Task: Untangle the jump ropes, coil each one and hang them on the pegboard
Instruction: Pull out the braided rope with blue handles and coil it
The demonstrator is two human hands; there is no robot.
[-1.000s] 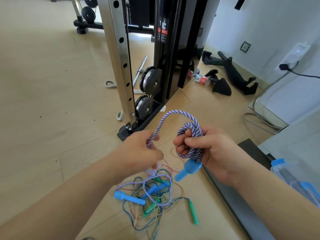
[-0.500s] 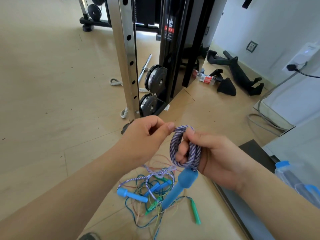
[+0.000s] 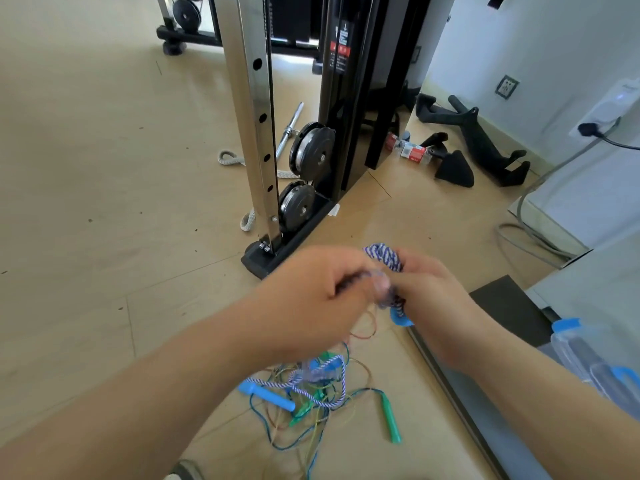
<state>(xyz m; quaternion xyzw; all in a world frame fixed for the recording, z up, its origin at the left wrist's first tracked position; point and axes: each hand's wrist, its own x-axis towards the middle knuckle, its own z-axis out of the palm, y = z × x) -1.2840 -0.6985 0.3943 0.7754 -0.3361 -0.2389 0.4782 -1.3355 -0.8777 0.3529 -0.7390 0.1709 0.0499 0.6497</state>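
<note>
While both hands meet above the floor, the right hand (image 3: pixel 433 292) grips a small coil of the purple-and-white rope (image 3: pixel 382 254), fingers curled round it, with one blue handle (image 3: pixel 398 318) poking out beneath. Pressed close against it, the left hand (image 3: pixel 311 296) is curled too, pinching a strand of the same rope, though blur smears the fingertips. The rope drops to the wooden floor (image 3: pixel 104 202), where its other blue handle (image 3: pixel 266 396) lies in a tangle of thin coloured ropes (image 3: pixel 311 407) beside a green handle (image 3: pixel 391 422). A steel rack upright (image 3: pixel 256 133) stands beyond.
</note>
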